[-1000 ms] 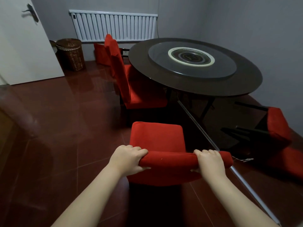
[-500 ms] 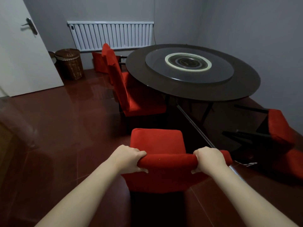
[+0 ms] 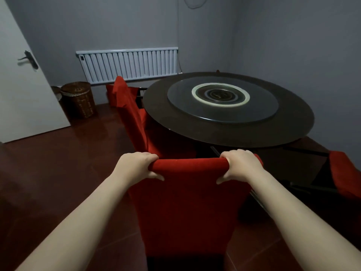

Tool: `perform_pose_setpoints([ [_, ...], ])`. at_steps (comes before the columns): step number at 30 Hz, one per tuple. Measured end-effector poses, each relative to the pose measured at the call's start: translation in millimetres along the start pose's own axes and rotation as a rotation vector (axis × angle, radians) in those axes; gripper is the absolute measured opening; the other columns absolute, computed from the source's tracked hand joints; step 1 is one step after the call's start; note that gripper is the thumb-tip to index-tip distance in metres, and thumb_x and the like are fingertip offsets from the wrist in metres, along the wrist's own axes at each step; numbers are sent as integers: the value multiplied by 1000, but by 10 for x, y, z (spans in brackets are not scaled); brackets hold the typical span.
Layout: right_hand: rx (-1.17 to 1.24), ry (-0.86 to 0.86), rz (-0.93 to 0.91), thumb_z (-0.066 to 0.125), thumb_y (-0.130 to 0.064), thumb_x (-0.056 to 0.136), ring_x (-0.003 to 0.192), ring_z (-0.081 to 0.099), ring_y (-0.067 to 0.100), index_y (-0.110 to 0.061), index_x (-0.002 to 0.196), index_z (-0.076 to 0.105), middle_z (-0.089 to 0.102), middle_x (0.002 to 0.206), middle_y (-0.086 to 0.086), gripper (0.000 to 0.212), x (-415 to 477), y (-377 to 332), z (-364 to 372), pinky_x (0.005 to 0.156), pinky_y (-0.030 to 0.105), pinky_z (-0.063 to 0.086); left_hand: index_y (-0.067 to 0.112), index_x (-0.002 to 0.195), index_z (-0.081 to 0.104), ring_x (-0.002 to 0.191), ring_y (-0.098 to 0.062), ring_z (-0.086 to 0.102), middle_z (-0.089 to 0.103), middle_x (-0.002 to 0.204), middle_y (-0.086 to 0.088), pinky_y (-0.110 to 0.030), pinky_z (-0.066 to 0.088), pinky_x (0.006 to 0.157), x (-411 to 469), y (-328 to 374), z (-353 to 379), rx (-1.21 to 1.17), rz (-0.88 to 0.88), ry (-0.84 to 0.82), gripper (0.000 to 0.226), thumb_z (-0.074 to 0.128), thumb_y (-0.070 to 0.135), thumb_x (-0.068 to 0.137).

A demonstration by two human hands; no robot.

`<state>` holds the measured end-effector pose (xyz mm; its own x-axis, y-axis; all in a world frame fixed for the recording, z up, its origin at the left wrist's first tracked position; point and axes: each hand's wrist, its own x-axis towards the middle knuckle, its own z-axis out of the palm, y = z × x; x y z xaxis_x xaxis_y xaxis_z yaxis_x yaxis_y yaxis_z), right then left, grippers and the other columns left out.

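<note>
A red upholstered chair (image 3: 187, 208) stands upright right in front of me, its back facing me. My left hand (image 3: 136, 166) grips the left end of the top edge of the backrest, and my right hand (image 3: 239, 166) grips the right end, fingers curled over the top and thumbs on the near side. Just beyond the chair stands a round dark table (image 3: 228, 132) with a glass turntable (image 3: 222, 100) in its middle. The chair's seat is hidden behind its back.
Another red chair (image 3: 130, 112) stands at the table's left, a third red chair (image 3: 345, 173) at the right edge of view. A wicker basket (image 3: 79, 98) sits by the white door (image 3: 21, 90). A white radiator (image 3: 129, 64) hangs on the far wall. The floor is glossy dark red tile.
The chair has gone from tilted, seat showing, to upright with its back facing me, closer to the table. Both hands kept their grip on the backrest top. The view has risen.
</note>
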<state>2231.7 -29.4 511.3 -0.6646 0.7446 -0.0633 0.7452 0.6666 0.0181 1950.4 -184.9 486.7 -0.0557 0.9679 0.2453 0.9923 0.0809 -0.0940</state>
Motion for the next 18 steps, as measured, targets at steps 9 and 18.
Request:
perform_pose_setpoints([
  [9,32,154,-72,29,-102,47,87,56,11,-36,93,52,60,90,-16,83,766,254,-59,82,33,43,34,89,57,76,-7,63,61,81,16,-26,41,55,787,-451,146,-40,29,82,79,26,98,53],
  [18,21,126,-2,30,-104,40,68,48,13,-28,68,42,51,69,-14,82,1491,301,-208,63,32,30,29,86,51,79,-9,63,63,82,13,-27,44,61,1572,-957,225,3,175,23,84,17,99,54],
])
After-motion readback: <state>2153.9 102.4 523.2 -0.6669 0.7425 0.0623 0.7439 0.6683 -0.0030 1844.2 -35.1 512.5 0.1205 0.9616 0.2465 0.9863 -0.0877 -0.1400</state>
